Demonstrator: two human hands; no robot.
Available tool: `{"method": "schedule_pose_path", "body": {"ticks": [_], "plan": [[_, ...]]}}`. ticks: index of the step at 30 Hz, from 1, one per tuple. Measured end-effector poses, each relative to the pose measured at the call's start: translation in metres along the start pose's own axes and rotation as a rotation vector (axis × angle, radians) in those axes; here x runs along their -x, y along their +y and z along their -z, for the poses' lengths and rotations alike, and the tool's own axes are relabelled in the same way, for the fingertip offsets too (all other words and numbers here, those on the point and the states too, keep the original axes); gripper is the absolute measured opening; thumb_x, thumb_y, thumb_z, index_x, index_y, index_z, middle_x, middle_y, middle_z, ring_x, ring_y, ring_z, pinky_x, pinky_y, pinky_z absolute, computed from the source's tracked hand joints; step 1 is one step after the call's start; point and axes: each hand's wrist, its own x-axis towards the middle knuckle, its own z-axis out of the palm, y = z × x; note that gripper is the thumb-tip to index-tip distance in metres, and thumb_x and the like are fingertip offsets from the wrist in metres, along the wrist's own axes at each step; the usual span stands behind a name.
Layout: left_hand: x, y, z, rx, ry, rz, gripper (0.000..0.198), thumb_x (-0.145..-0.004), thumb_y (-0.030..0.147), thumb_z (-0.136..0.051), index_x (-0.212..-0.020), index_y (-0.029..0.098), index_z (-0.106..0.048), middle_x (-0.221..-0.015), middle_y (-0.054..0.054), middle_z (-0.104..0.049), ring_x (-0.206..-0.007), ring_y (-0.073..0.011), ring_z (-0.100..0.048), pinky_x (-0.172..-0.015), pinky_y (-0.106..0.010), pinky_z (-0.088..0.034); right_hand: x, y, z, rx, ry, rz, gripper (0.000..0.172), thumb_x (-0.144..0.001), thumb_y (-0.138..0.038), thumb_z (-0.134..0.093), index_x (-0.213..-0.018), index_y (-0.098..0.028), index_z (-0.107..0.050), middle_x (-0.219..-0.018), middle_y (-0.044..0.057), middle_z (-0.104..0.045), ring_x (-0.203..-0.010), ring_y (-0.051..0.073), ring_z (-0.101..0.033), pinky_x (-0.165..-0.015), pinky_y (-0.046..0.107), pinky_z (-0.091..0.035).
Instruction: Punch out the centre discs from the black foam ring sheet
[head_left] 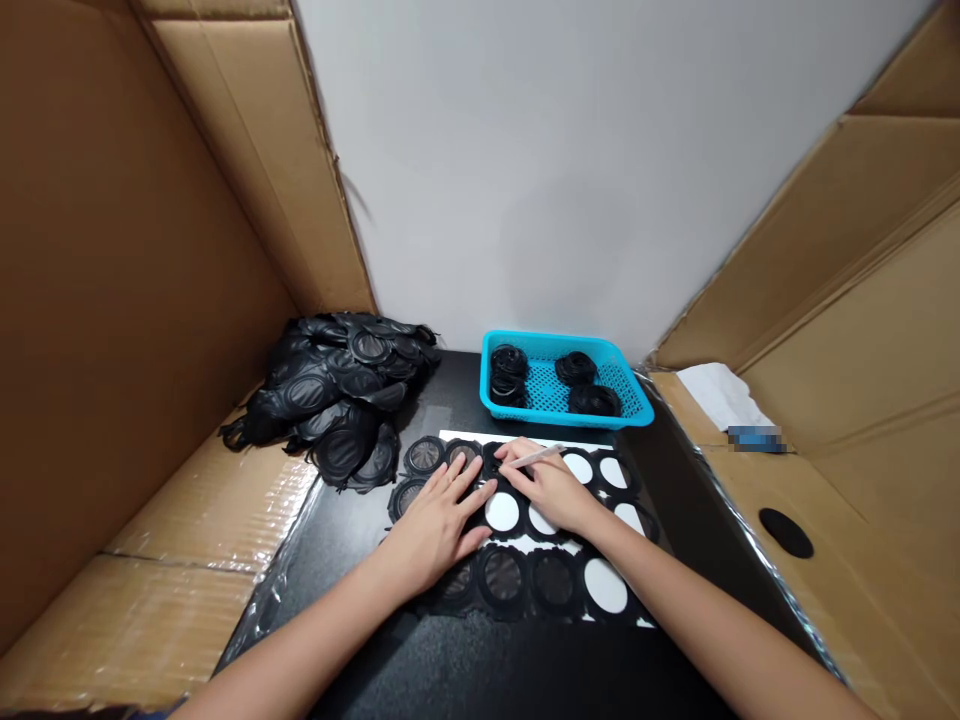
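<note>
A black sheet of round rings (555, 580) lies on a white backing on the dark table; some of its circles show white, others hold dark mesh. My left hand (442, 520) lies flat on the sheet's left part with its fingers spread. Beside it, my right hand (547, 485) pinches a thin pale stick-like tool (534, 458), whose tip touches the sheet near its top row.
A pile of black ring sheets (337, 400) sits at the back left. A blue plastic basket (628, 375) at the back holds a few stacks of black rings. Brown cardboard walls (120, 300) stand left and right, with white paper (720, 395) on the right one.
</note>
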Motion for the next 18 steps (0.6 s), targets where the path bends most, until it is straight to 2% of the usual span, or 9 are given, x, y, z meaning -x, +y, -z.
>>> {"method": "schedule_pose_path", "body": {"ticks": [10, 15, 18], "plan": [[0.0005, 0.0032, 0.0027, -0.001, -0.006, 0.018, 0.06, -0.093, 0.038, -0.065, -0.148, 0.024, -0.046, -0.161, -0.009, -0.028, -0.148, -0.0366, -0.024, -0.115, -0.056, -0.033, 0.0001, -0.0007, 0.0005, -0.044, -0.004, -0.045, 0.018, -0.096, -0.018, -0.055, -0.078, -0.019, -0.055, -0.105, 0.003, -0.062, -0.1, 0.019, -0.057, -0.091, 0.036, -0.04], [0.0002, 0.0035, 0.0034, -0.001, -0.018, 0.019, 0.06, -0.092, 0.038, -0.066, -0.147, 0.024, -0.047, -0.16, -0.01, -0.029, -0.147, -0.0378, -0.024, -0.114, -0.056, -0.033, 0.0003, -0.0001, 0.0036, -0.021, -0.013, -0.054, 0.017, -0.096, -0.017, -0.055, -0.079, -0.019, -0.055, -0.105, 0.003, -0.061, -0.1, 0.02, -0.057, -0.092, 0.036, -0.04], [0.0004, 0.0039, 0.0033, 0.003, -0.023, 0.023, 0.06, -0.093, 0.037, -0.066, -0.148, 0.024, -0.046, -0.161, -0.01, -0.028, -0.148, -0.0375, -0.023, -0.115, -0.056, -0.032, 0.0029, -0.0017, -0.0017, 0.024, -0.013, -0.038, 0.015, -0.097, -0.017, -0.054, -0.082, -0.019, -0.055, -0.107, 0.004, -0.06, -0.1, 0.019, -0.056, -0.091, 0.035, -0.042]]}}
